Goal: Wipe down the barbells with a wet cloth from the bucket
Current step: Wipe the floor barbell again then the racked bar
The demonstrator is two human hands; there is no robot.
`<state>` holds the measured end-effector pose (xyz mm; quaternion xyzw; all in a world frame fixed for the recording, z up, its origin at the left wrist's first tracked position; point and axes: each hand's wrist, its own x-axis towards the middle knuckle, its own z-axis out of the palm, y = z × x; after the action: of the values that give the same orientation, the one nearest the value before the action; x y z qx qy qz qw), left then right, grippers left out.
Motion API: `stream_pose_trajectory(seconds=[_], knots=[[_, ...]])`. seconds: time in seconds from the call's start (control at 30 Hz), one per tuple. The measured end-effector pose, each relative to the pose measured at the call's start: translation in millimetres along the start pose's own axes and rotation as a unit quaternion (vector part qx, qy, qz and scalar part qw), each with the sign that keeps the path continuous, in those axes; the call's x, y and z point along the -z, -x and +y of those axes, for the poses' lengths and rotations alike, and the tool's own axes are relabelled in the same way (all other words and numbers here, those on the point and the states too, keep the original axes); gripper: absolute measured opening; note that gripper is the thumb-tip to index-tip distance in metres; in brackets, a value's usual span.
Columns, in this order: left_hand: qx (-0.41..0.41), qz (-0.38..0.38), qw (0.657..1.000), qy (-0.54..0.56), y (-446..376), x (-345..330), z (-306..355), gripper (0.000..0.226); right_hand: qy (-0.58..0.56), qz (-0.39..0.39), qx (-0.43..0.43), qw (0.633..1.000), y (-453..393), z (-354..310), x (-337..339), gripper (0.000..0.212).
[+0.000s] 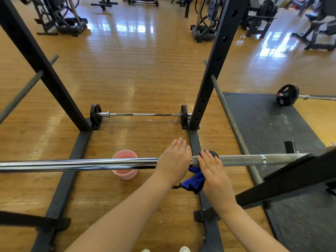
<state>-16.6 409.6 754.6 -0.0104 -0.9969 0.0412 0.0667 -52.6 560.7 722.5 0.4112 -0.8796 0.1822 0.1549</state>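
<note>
The right hand (211,168) is pressing a blue cloth (195,180) onto the racked barbell (91,163), fingers straight; at its nine o'clock the left hand (174,159) is resting flat on the bar, fingers straight and together. A pink bucket (125,172) is standing on the floor beyond, a second barbell (141,114) lying at twelve o'clock

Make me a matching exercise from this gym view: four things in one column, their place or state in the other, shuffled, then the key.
Things:
1. round pink plastic bucket
2. dark blue cloth
3. left hand
4. short barbell with black plates

Places or states:
A. lies on the wooden floor between the rack's uprights
B. rests with straight fingers on the long steel bar
C. stands on the floor beneath the long steel bar
D. draped over the bar under the right hand

Pairs: 1-C, 2-D, 3-B, 4-A
</note>
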Motion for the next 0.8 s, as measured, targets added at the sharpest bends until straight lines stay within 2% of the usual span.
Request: stream_pose_trajectory(seconds=[0.13,0.33,0.5,0.63,0.7,0.8], knots=[[0.007,-0.019,1.000,0.007,-1,4,1,0.048,-0.008,-0.022,0.042,0.999,-2,-1,-1,0.075],[0.011,-0.052,0.999,0.012,-3,9,2,0.051,-0.005,0.026,-0.026,0.999,-9,-2,3,0.068],[0.014,-0.092,0.995,0.029,-7,12,1,0.057,-0.002,-0.012,0.005,1.000,-1,-4,3,0.073],[0.011,-0.129,0.989,0.069,-13,10,-5,0.065,0.013,0.001,-0.080,0.997,-2,8,14,0.072],[0.004,-0.145,0.986,0.078,-15,9,-6,0.065,0.013,-0.005,-0.056,0.998,-7,-7,4,0.072],[0.019,-0.110,0.993,0.048,-11,5,-3,0.065,-0.011,-0.030,0.000,1.000,-5,-17,-3,0.074]])
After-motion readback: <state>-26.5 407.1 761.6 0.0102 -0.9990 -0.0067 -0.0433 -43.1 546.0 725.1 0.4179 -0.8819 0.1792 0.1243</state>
